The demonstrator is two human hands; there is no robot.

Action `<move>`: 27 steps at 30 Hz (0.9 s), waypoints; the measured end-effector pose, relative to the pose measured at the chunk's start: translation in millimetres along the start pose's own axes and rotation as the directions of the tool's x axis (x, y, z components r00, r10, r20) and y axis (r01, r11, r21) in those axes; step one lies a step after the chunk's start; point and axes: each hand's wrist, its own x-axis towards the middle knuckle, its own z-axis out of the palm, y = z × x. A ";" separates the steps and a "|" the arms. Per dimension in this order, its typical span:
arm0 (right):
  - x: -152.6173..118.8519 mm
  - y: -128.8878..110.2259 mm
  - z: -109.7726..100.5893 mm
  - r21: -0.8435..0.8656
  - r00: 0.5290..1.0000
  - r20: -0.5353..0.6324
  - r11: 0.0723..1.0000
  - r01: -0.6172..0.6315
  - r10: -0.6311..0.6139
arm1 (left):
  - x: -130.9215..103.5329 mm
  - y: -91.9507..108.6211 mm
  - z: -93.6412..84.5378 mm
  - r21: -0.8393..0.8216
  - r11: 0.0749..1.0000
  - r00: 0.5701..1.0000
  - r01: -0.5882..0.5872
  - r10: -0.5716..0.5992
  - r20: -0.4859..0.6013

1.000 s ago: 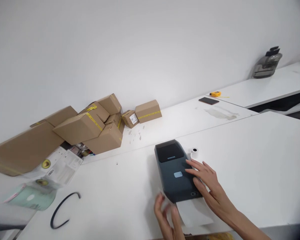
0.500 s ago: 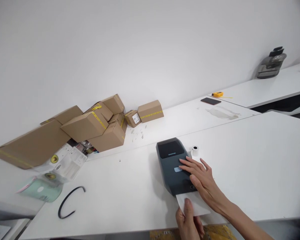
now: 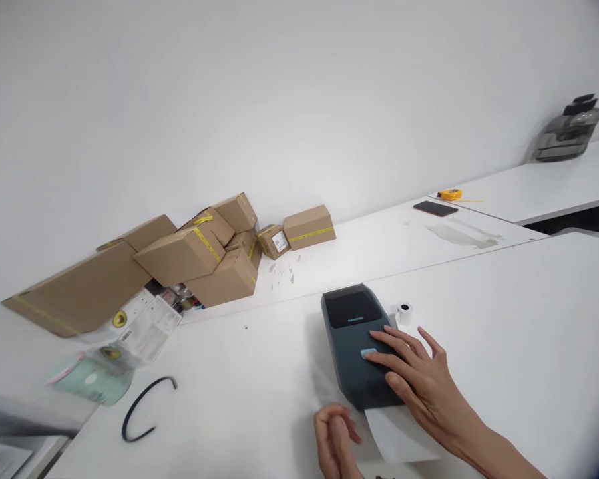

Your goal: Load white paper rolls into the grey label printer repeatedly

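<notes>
A dark blue-grey label printer (image 3: pixel 349 359) stands on the white table, with a sheet of white paper (image 3: pixel 397 436) sticking out of its near end. My right hand (image 3: pixel 424 379) lies over the printer's right side with fingers spread, the index fingertip on the light blue button (image 3: pixel 368 353). Left of the paper and apart from it, my left hand (image 3: pixel 335 440) has its fingers curled in, and nothing shows in them. Just beyond my right hand stands a small white paper roll (image 3: pixel 404 314).
Cardboard boxes (image 3: pixel 180 256) are piled at the back left. In front of them lie plastic packages (image 3: pixel 150 329), a mint-green pouch (image 3: pixel 92 379) and a black curved band (image 3: pixel 138 407). Farther right are a phone (image 3: pixel 435 209), a yellow tape measure (image 3: pixel 450 194) and a grey bottle (image 3: pixel 566 133).
My left hand has let go of the paper and moved left of it. My right index finger now rests on the button. The whole view has shifted slightly.
</notes>
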 end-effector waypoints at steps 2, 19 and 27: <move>2.6 -2.0 -1.0 -0.031 1.000 -0.012 0.999 0.011 -0.011 | 5.1 8.3 8.9 0.050 0.992 0.994 -0.113 0.113 -0.003; -36.6 13.9 33.6 0.648 0.830 0.203 0.564 -0.511 0.520 | 3.2 25.0 27.6 0.181 0.979 0.968 -0.094 0.048 0.245; -22.8 11.6 15.1 0.652 0.864 0.220 0.591 -0.476 0.454 | 3.3 36.8 30.8 0.069 0.990 0.962 -0.121 0.099 0.256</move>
